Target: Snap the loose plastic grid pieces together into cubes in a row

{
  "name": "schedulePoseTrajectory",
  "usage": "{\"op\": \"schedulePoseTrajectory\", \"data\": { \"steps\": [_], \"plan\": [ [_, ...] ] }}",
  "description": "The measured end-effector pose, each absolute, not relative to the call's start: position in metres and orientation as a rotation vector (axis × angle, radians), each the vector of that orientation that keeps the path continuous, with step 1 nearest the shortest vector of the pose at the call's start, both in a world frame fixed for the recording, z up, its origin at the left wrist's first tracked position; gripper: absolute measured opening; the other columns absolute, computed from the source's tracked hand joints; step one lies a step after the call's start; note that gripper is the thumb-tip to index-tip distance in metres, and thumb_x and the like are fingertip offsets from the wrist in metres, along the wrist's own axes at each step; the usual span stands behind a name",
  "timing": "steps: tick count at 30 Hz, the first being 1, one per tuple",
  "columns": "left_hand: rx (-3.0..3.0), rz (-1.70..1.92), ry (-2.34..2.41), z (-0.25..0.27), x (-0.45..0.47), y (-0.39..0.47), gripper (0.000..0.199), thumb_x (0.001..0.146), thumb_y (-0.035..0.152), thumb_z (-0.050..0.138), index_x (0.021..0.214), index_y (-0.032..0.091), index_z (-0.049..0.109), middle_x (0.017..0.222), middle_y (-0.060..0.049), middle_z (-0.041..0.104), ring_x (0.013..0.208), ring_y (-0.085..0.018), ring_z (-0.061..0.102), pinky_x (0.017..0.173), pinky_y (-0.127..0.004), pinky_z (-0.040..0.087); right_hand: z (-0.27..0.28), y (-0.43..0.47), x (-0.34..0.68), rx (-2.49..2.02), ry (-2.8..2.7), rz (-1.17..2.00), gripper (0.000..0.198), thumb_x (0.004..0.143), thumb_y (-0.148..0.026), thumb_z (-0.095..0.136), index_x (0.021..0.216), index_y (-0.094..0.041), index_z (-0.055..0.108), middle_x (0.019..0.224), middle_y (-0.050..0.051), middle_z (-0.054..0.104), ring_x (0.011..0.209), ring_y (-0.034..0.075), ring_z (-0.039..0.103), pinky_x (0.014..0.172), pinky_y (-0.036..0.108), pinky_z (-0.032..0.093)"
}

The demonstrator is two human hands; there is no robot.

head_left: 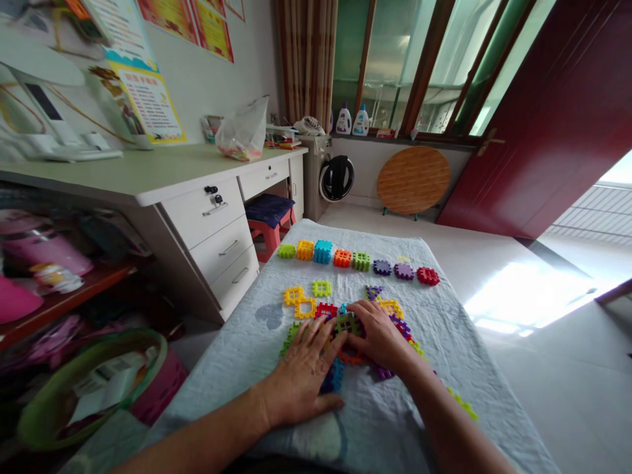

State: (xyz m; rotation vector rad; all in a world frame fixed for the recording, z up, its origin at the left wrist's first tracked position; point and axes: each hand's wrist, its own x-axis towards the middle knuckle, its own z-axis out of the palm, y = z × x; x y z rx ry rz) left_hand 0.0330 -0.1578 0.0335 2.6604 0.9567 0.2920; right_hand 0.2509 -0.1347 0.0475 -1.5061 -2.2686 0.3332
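A big red door (533, 118) is on the right, and a long desk (187, 168) is on the left. In the middle is a pale blue cloth (241, 362). Eight bright blocks (361, 261) make a row across its far end. Nearer, the left hand (302, 368) lies flat over toy pieces (326, 308), its thumb apart from its fingers. The right hand (379, 329) bends by a small green piece (347, 323) between the hands; I cannot tell if it pinches anything.
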Motion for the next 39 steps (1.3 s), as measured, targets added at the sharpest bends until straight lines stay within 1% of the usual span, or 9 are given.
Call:
{"op": "schedulePoseTrajectory", "data": {
  "steps": [2, 5, 11, 14, 18, 25, 30, 34, 39],
  "plan": [
    [2.747, 0.331, 1.021, 0.031, 0.033, -0.152, 0.082, 0.079, 0.046, 0.061, 0.147, 0.029, 0.018, 0.154, -0.010, 0.022, 0.140, -0.035, 0.016, 0.112, -0.059, 0.018, 0.047, -0.132, 0.252, -1.572, -2.171, 0.229, 0.031, 0.081, -0.029, 0.061, 0.111, -0.021, 0.058, 0.106, 0.009, 0.060, 0.099, 0.024, 0.053, 0.088, 0.038, 0.040],
    [2.840, 0.425, 1.088, 0.031, 0.029, -0.141, 0.068, 0.085, 0.039, 0.055, 0.145, 0.025, 0.026, 0.149, -0.011, 0.031, 0.137, -0.032, 0.025, 0.111, -0.056, 0.022, 0.049, -0.128, 0.263, -1.575, -2.077, 0.160, 0.028, 0.082, -0.024, 0.058, 0.110, -0.022, 0.059, 0.109, 0.009, 0.060, 0.103, 0.025, 0.054, 0.090, 0.039, 0.042],
    [2.854, 0.685, 1.157, 0.025, 0.022, -0.127, 0.050, 0.085, 0.035, 0.055, 0.132, 0.018, 0.046, 0.135, -0.012, 0.048, 0.128, -0.028, 0.039, 0.109, -0.051, 0.032, 0.079, -0.133, 0.314, -1.610, -1.827, 0.142, 0.031, 0.083, -0.034, 0.055, 0.112, -0.022, 0.058, 0.108, 0.009, 0.061, 0.095, 0.023, 0.060, 0.084, 0.039, 0.047],
    [2.830, 0.787, 1.155, 0.023, 0.023, -0.124, 0.045, 0.084, 0.032, 0.056, 0.126, 0.018, 0.050, 0.130, -0.011, 0.052, 0.122, -0.028, 0.045, 0.107, -0.050, 0.035, 0.092, -0.152, 0.345, -1.731, -1.887, 0.215, 0.039, 0.082, -0.041, 0.057, 0.116, -0.022, 0.055, 0.112, 0.009, 0.060, 0.094, 0.023, 0.060, 0.081, 0.039, 0.049],
    [2.822, 0.870, 1.127, 0.022, 0.024, -0.124, 0.040, 0.083, 0.027, 0.058, 0.122, 0.019, 0.054, 0.125, -0.010, 0.056, 0.119, -0.026, 0.048, 0.106, -0.049, 0.037, 0.088, -0.193, 0.369, -1.884, -2.092, 0.429, 0.052, 0.075, -0.043, 0.064, 0.122, -0.023, 0.054, 0.116, 0.010, 0.058, 0.098, 0.025, 0.059, 0.085, 0.039, 0.048],
    [2.833, 0.937, 1.110, 0.022, 0.027, -0.125, 0.034, 0.083, 0.024, 0.059, 0.116, 0.019, 0.057, 0.119, -0.009, 0.058, 0.115, -0.025, 0.051, 0.103, -0.047, 0.040, 0.063, -0.254, 0.365, -2.045, -2.136, 0.639, 0.077, 0.061, -0.027, 0.071, 0.134, -0.024, 0.046, 0.128, 0.010, 0.051, 0.113, 0.029, 0.048, 0.097, 0.040, 0.040],
    [2.833, 0.942, 1.105, 0.021, 0.028, -0.124, 0.030, 0.082, 0.021, 0.058, 0.112, 0.019, 0.059, 0.118, -0.009, 0.059, 0.114, -0.025, 0.052, 0.102, -0.046, 0.041, 0.060, -0.253, 0.354, -2.036, -2.093, 0.642, 0.069, 0.064, -0.016, 0.061, 0.131, -0.021, 0.047, 0.125, 0.010, 0.050, 0.110, 0.025, 0.048, 0.098, 0.037, 0.038],
    [2.825, 0.958, 1.106, 0.021, 0.027, -0.124, 0.029, 0.083, 0.019, 0.056, 0.112, 0.020, 0.060, 0.118, -0.008, 0.059, 0.114, -0.025, 0.052, 0.102, -0.046, 0.041, 0.061, -0.229, 0.342, -1.954, -2.162, 0.579, 0.059, 0.066, -0.016, 0.058, 0.124, -0.021, 0.051, 0.113, 0.009, 0.055, 0.102, 0.023, 0.051, 0.093, 0.036, 0.040],
    [2.803, 0.963, 1.107, 0.020, 0.026, -0.124, 0.030, 0.082, 0.017, 0.056, 0.111, 0.019, 0.060, 0.117, -0.008, 0.059, 0.113, -0.024, 0.052, 0.102, -0.045, 0.041, 0.058, -0.193, 0.321, -1.912, -2.183, 0.474, 0.057, 0.067, -0.018, 0.059, 0.124, -0.020, 0.050, 0.104, 0.008, 0.058, 0.098, 0.023, 0.053, 0.087, 0.035, 0.042]
  ]
}}
